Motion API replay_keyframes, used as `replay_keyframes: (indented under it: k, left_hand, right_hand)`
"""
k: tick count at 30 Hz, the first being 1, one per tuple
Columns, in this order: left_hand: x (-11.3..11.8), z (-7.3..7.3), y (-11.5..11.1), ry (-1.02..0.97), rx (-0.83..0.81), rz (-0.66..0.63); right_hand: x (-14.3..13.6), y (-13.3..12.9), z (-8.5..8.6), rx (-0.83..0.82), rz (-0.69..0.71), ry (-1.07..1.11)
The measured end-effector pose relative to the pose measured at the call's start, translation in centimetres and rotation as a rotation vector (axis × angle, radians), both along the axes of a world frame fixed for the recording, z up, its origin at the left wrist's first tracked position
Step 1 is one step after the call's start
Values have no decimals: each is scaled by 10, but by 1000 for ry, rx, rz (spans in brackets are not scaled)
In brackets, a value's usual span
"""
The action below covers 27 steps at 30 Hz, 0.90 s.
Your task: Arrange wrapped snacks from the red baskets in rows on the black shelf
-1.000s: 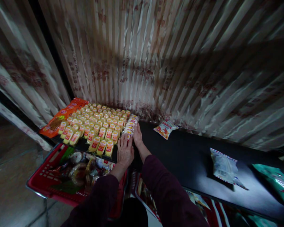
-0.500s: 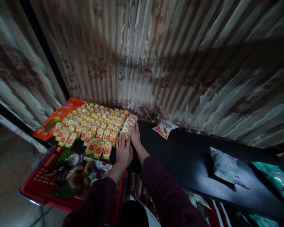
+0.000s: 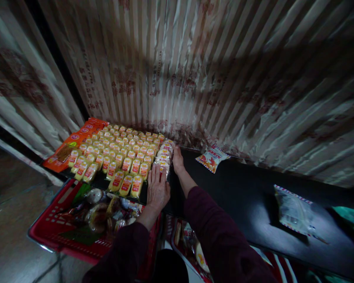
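Rows of small yellow wrapped cakes point(image 3: 126, 163) stand on a black shelf point(image 3: 224, 192). Along their right side runs a row of white round wrapped cakes point(image 3: 164, 153). My left hand point(image 3: 158, 190) lies flat with its fingers stretched over the near end of the white row. At the row's right side is my right hand point(image 3: 178, 160), fingers straight and pressed along the packets rather than wrapped round them; its fingertips are partly hidden. Neither hand lifts anything.
Orange flat packs point(image 3: 73, 143) lie left of the cakes. On the shelf's right part are an orange-and-white snack bag point(image 3: 212, 158), a clear bag point(image 3: 296, 212) and a green bag point(image 3: 352, 220). A red basket point(image 3: 56, 232) of packaged food stands below, before a pleated curtain point(image 3: 177, 70).
My right hand has shifted from on top of the white cakes to their right side, uncovering more of the row. My left hand stays at the near end. The view has turned slightly.
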<state>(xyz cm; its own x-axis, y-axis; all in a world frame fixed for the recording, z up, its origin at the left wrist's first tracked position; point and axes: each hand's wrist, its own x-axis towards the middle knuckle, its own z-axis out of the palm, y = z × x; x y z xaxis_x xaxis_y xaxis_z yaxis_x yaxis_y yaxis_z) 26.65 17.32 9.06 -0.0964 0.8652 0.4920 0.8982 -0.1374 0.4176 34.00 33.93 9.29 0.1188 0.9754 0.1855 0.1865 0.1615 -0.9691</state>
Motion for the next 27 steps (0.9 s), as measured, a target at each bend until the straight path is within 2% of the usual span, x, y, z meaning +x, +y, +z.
replay_keyframes:
  k: [4, 8, 11, 14, 18, 21, 24, 27]
  left_hand:
    - [-1, 1, -1, -5, 1, 0]
    - [-5, 6, -7, -23, 42, -36]
    - [-8, 8, -22, -57, 69, 19]
    - [-10, 3, -47, -75, 52, 85]
    - [-10, -13, -74, -62, -14, 50]
    - [-11, -21, -79, -53, -50, 2]
    - [-12, -19, -76, -57, -56, -66]
    - [-10, -14, -79, -108, -34, -62]
  right_hand:
    - [3, -43, 6, -31, -68, 37]
    - [5, -113, 11, -24, -80, 54]
    - [2, -165, 14, 10, -40, -2]
    - [-6, -198, 12, -5, 23, -10]
    - [-17, -211, 4, -66, 64, 18]
    - [-19, -207, 2, -88, 88, 19]
    - [-17, -202, 6, -82, 98, 32]
    - [-11, -205, 13, -57, 54, 37]
